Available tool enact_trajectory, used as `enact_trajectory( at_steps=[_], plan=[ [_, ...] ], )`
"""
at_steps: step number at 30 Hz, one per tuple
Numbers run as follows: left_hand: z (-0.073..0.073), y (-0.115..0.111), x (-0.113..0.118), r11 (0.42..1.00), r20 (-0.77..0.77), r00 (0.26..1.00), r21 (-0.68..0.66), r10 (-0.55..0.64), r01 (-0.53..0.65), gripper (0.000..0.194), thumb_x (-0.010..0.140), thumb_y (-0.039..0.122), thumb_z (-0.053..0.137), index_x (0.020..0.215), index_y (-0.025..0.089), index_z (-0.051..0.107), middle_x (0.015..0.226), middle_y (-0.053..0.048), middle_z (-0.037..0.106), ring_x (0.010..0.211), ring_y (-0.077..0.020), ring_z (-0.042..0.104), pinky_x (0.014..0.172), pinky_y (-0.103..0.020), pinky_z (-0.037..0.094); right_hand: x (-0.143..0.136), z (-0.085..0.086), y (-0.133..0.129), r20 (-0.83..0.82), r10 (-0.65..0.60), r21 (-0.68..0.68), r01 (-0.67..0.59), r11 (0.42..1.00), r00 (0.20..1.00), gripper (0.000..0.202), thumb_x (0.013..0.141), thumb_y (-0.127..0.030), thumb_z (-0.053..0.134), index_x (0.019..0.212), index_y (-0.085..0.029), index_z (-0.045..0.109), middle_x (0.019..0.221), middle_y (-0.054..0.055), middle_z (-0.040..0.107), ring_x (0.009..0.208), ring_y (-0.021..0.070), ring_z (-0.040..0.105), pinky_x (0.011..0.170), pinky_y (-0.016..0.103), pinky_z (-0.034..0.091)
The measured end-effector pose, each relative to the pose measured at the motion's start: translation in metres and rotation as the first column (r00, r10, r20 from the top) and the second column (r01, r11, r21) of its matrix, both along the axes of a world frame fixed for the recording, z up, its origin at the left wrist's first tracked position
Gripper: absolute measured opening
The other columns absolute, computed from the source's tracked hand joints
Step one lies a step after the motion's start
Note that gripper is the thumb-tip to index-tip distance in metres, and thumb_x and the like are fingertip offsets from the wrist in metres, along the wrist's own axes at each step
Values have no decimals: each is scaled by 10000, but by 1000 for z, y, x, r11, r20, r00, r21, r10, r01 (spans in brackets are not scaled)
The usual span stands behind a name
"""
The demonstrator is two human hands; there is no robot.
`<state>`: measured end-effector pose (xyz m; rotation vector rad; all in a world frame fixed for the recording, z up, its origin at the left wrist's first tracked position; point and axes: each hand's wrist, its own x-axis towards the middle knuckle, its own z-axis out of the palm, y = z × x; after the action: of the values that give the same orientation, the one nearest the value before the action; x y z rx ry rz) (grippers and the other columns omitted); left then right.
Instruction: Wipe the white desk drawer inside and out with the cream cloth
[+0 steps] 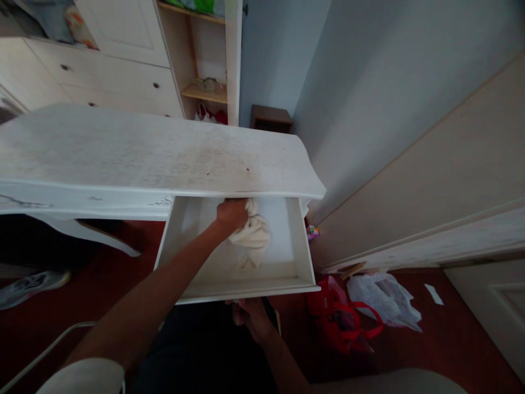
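A pulled-out white drawer [303, 257] juts from the dressing table toward me. Inside it, near the back, my left hand [233, 213] is closed on a crumpled cream cloth [252, 235]. The loose part of the cloth trails over the drawer bottom toward the front. Below the drawer's front panel, my right hand [252, 317] has its fingers curled at the drawer knob, which is mostly hidden by the fingers and the panel's edge.
The white tabletop [143, 148] has brownish stains. To the right, a red bag [334, 317] and a white plastic bag [385, 298] lie on the red floor beside the wall. A white cabinet [123, 71] stands behind, and a shoe [36, 287] lies at left.
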<state>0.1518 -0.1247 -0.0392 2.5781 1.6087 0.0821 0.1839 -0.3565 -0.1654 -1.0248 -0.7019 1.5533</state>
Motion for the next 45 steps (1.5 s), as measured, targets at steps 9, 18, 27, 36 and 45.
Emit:
enact_trajectory(
  at_steps=[9,18,27,36,45],
  plan=[
    [3,-10,-85,935,-60,934,71,351,-347,465,847,339,436,1165,20,553,1164,-299,573,897,-374,678,694,-429,517,2,-9,0,-109,42,-9,-44,999,993,456,766,-579,673,850,-135,732,458,-50,468,415,70,386,469,233,275],
    [2,-37,-78,945,-118,992,315,-52,87,546,861,249,429,1374,64,459,1355,-264,510,1260,-391,433,968,-545,361,0,-12,-2,-148,18,9,-16,1000,989,391,805,-526,668,869,-146,727,504,-44,489,421,59,375,464,228,279],
    [-16,-14,-83,976,-90,996,217,-6,26,541,843,333,480,1336,111,503,1389,-220,483,1258,-405,418,936,-545,407,1,-17,-3,-143,10,23,-7,1000,990,357,823,-502,660,887,-156,719,505,-36,514,425,71,388,464,235,280],
    [-9,15,-68,975,-62,979,124,194,-186,377,909,229,385,1171,88,615,1112,-222,645,1073,-356,591,780,-418,517,-1,-15,-2,-151,-8,29,12,1000,988,320,827,-466,653,851,-152,713,476,-34,514,421,79,389,459,237,282],
    [-18,16,-27,986,-52,996,155,75,-66,354,896,104,382,1109,76,663,998,-234,685,1025,-332,634,837,-445,489,-2,-7,0,-164,-5,12,7,1000,986,382,790,-518,674,845,-142,719,453,-53,471,399,69,373,446,232,280]
  ],
)
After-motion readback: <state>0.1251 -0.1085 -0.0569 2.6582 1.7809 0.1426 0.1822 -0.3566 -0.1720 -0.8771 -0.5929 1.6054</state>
